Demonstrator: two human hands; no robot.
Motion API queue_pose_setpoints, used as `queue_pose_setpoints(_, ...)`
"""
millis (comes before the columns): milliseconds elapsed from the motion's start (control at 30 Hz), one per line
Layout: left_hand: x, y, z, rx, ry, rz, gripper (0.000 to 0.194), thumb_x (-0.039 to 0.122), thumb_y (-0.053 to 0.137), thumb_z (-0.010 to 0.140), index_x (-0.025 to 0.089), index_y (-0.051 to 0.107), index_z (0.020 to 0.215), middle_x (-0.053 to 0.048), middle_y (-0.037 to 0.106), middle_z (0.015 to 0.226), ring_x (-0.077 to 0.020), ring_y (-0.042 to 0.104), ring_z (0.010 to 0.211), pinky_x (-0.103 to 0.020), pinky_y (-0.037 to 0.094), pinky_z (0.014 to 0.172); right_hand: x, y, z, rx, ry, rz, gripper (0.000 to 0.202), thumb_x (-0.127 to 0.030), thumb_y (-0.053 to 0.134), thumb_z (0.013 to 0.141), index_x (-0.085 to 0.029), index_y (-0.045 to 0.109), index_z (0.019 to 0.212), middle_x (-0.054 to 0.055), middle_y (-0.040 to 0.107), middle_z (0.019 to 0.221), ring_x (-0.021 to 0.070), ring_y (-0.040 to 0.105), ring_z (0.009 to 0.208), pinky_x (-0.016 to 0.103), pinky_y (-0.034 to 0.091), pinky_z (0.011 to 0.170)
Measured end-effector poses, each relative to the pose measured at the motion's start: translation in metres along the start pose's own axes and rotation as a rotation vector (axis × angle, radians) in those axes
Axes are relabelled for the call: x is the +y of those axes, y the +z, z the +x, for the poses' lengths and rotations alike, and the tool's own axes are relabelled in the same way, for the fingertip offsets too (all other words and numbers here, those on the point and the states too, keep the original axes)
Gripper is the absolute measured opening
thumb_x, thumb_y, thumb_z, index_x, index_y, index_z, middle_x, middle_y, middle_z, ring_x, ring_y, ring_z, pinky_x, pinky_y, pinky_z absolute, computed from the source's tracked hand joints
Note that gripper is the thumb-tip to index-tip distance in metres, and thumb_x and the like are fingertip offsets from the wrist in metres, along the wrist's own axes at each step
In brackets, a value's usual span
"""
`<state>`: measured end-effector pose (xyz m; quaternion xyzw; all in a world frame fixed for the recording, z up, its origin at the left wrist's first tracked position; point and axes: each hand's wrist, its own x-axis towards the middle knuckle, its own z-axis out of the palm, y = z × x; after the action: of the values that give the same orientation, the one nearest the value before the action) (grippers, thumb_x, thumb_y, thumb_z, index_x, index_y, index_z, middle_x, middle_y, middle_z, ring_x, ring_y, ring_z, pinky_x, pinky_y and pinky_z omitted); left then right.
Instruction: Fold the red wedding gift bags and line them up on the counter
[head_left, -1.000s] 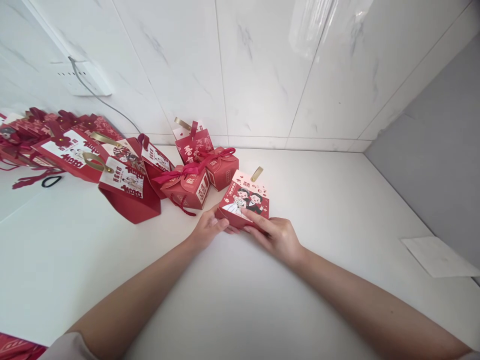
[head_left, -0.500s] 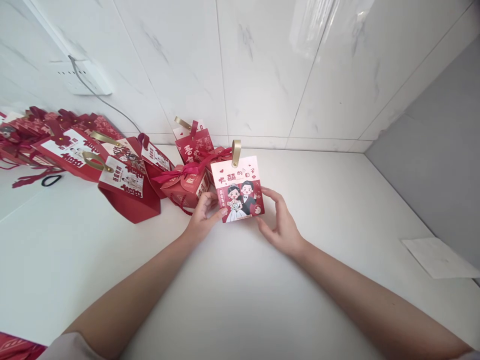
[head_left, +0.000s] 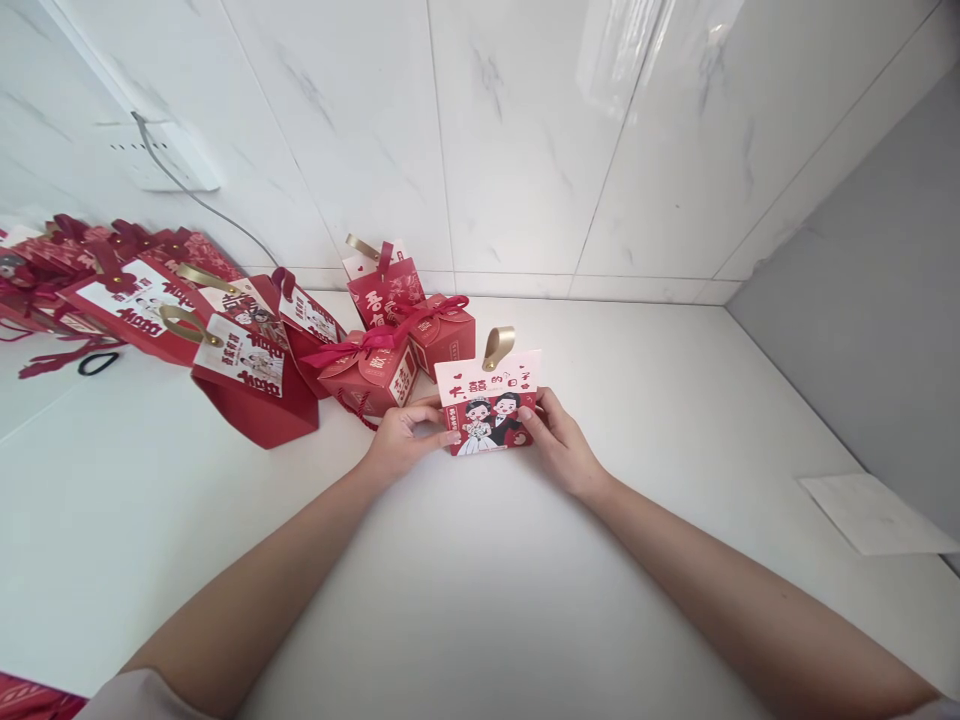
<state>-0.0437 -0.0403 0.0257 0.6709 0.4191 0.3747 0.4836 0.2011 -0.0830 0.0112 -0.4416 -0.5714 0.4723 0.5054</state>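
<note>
Between my hands is a small red and pale pink wedding gift box (head_left: 491, 425), printed with a cartoon bride and groom and topped by a gold strap loop (head_left: 500, 346). My left hand (head_left: 405, 437) grips its left side, thumb on the front. On the right edge, my right hand (head_left: 564, 445) is closed, its thumb lying over the printed front. Fingers behind the box are hidden. Just beyond it stand two red boxes tied with ribbon (head_left: 369, 372), and a tall red box with a gold strap (head_left: 386, 290).
More red gift boxes (head_left: 255, 415) crowd the left side of the white table (head_left: 480, 600). A black ring (head_left: 99, 363) lies near them. A cable (head_left: 187, 190) hangs from the wall socket (head_left: 169, 157). White paper (head_left: 870, 512) rests at the right edge.
The box has moved slightly right and nearer, its top tipping so its front looks shorter. My right hand has closed on its right edge; before, the fingers were spread beside it.
</note>
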Motion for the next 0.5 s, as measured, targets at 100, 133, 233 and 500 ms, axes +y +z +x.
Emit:
queue_pose_setpoints(100,0.000,0.000,-0.001,0.014,-0.002,-0.014,0.023,0.036,0.081,0.070,0.015,0.073,0.075,-0.013,0.065,0.127,-0.0295,0.060,0.119,-0.046,0.041,0.109,0.000,0.001,0.000,0.003,0.004,0.004,0.033,-0.048,0.044,0.098,-0.026,0.051,0.121,0.006,0.065,0.123,0.0171,0.065,0.106,0.035,0.053,0.092)
queue_pose_setpoints(133,0.001,0.001,-0.001,0.011,0.006,-0.011,0.022,0.036,0.080,0.071,0.015,0.073,0.076,-0.013,0.064,0.128,-0.0297,0.059,0.121,-0.046,0.041,0.109,0.001,0.001,0.000,0.013,0.003,-0.013,0.032,-0.047,0.042,0.099,-0.026,0.052,0.121,0.006,0.064,0.124,0.0175,0.064,0.108,0.036,0.052,0.094)
queue_pose_setpoints(233,0.004,0.002,-0.002,-0.001,0.056,0.054,0.022,0.036,0.077,0.074,0.016,0.070,0.074,-0.013,0.062,0.129,-0.0286,0.056,0.124,-0.044,0.039,0.109,0.005,0.001,0.002,0.083,-0.024,-0.102,0.034,-0.042,0.042,0.099,-0.027,0.049,0.128,0.008,0.055,0.137,0.0203,0.055,0.123,0.041,0.045,0.104)
queue_pose_setpoints(500,0.014,0.013,-0.014,0.073,0.137,0.333,0.026,0.036,0.069,0.081,0.020,0.049,0.082,0.000,0.060,0.078,-0.0122,0.056,0.070,-0.024,0.044,0.064,-0.008,0.000,-0.009,0.206,-0.246,-0.417,0.019,-0.041,0.048,0.095,-0.022,0.049,0.092,0.006,0.059,0.094,0.0194,0.058,0.091,0.035,0.047,0.083)
